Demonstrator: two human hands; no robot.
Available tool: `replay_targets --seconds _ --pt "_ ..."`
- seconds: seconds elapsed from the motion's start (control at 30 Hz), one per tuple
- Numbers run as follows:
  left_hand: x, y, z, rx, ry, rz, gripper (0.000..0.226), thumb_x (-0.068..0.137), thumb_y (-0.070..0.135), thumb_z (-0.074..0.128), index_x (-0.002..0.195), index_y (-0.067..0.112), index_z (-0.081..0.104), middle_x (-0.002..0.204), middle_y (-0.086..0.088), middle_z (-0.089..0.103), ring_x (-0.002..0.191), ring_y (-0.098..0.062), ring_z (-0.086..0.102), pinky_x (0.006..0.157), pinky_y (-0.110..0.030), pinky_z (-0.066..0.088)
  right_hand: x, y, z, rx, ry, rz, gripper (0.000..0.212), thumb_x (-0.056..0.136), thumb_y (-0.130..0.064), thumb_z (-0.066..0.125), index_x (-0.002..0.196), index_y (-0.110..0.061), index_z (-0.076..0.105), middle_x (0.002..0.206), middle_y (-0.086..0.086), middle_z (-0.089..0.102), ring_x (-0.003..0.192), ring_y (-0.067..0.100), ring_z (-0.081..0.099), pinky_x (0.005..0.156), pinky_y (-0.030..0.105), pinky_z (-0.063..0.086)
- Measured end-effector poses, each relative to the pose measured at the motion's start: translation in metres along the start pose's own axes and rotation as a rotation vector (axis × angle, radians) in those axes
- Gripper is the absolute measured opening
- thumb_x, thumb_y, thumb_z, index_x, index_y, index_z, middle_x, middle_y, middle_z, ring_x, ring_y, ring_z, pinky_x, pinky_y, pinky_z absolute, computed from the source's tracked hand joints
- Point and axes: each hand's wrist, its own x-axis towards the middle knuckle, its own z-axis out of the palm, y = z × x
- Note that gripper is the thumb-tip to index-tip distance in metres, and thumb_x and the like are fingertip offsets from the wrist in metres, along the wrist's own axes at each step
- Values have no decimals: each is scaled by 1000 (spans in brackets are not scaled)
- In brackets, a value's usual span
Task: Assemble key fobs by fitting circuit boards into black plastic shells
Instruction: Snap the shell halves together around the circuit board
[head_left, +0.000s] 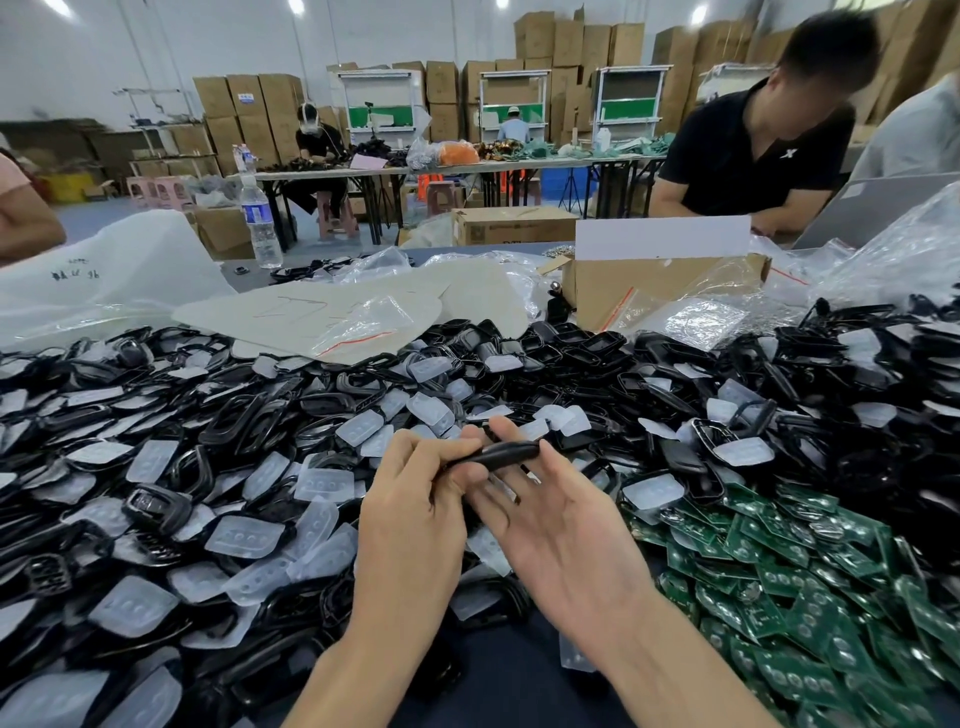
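Black shell (493, 454): held edge-on above the desk (498, 675), between both hands. The left hand (410, 493) pinches its left end with curled fingers. The right hand (561, 530) lies palm-up and nearly flat, straight fingertips steadying the shell's right end. Whether a board already sits inside cannot be told from this angle.

Risk, as judged: only one hand truly grips, so a twist or press could flip the shell into the heap below it, where it would be lost among identical parts. A board forced in askew could crack a clip.

Surroundings: loose shells (234, 415) and translucent button pads (244, 535) lie left of and beneath the held shell, with green circuit boards (779, 571) to its right. The reach to them is unobstructed, though they lie tangled. Beyond the shell stand a cardboard box (649, 291) and a water bottle (260, 218).
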Motion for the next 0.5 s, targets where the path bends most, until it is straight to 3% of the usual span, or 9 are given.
replay_targets --seconds 0.13,0.27,0.33,0.4,0.5 --pt "-1 -2 1 -16 -16 -5 35 87 -14 64 98 17 75 90 15 58 86 1 63 70 -4 41 0 0 0 2 5 -5 54 89 -28 55 137 -5 56 136 23 62 92 29 69 101 46 52" --pt "-2 -1 1 3 -71 22 17 91 22 69 107 26 75 96 17 57 95 -3 58 79 -7 41 2 -2 -3 -22 71 -43 56 84 -26 59 135 -2 60 126 20 68 101 30 69 101 44 52" --pt "-3 -1 1 60 -98 59 25 90 37 64 111 26 73 102 17 58 105 -2 52 89 -8 38 2 -2 -3 -47 95 -68 56 81 -25 63 131 -2 64 118 19 70 101 28 68 101 42 53" --pt "-3 -1 1 79 -103 88 24 89 28 70 113 27 72 104 16 58 107 -1 50 91 -8 37 3 0 -2 -84 108 -77 53 82 -25 66 130 -3 65 114 18 71 95 24 68 101 41 53" --pt "-4 -2 3 47 -103 61 26 87 17 74 111 26 74 98 17 56 101 -6 56 85 -12 42 4 4 -3 -111 131 -68 39 102 -25 49 131 -4 64 122 20 70 103 26 66 103 41 52"
